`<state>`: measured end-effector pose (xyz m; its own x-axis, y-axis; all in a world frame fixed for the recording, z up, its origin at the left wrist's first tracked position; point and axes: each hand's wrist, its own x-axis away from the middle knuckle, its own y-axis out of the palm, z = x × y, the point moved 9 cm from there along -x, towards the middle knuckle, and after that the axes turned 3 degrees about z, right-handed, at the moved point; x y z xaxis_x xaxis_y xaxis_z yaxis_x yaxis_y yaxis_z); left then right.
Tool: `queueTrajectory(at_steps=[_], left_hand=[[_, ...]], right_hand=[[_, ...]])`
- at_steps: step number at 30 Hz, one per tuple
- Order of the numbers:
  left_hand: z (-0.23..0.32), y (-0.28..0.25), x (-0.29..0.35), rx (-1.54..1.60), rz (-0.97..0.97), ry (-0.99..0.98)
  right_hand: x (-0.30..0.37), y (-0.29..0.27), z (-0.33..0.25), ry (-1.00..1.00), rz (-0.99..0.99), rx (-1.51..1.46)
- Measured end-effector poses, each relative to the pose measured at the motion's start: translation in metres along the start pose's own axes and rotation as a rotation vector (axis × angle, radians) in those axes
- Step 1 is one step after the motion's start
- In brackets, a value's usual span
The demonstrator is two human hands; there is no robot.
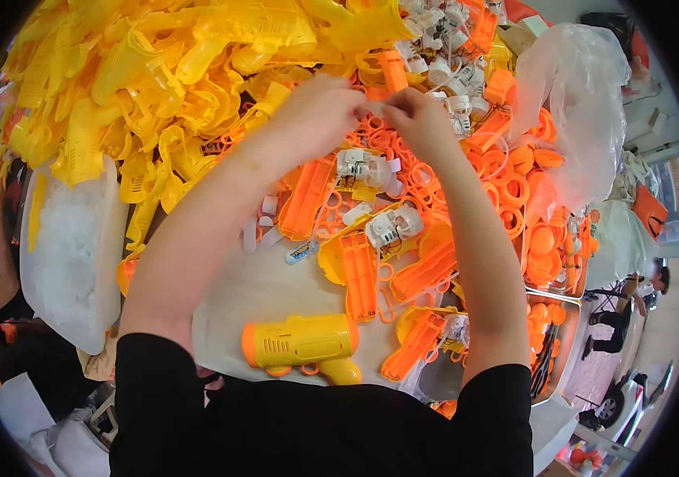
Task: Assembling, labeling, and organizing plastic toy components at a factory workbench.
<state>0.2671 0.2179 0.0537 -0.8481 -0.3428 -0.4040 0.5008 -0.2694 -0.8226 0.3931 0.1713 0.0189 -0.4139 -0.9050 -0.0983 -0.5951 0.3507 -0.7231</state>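
Left hand and right hand fingers pinched together, contents indiscernible. Below them, one blaster looked assembled; open shells remained.

Bright light filled the middle, glinting on the clear plastic bag; detail between left hand and right hand looked soft; edges curved into black.

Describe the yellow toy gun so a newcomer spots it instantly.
From the big heap of yellow parts at upper left, drop to the pale tabletop beyond the black shirt. The toy gun lies there on its side, orange at both ends, looking closed, unlike the open shells nearby.
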Motion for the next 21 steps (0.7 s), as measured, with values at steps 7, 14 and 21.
queueTrajectory(at_steps=[7, 14, 21], left_hand=[[-0.039, 0.067, -0.024, -0.261, -0.315, -0.075], [-0.02, -0.019, 0.027, 0.091, 0.16, -0.223], [0.014, -0.024, 0.137, 1.12, 0.058, -0.781]], right_hand=[[0.065, -0.031, 0.017, 0.204, -0.138, -0.454], [0.086, -0.008, -0.024, 0.154, -0.26, -0.518], [0.097, 0.022, -0.112, -0.197, -0.344, -0.373]])
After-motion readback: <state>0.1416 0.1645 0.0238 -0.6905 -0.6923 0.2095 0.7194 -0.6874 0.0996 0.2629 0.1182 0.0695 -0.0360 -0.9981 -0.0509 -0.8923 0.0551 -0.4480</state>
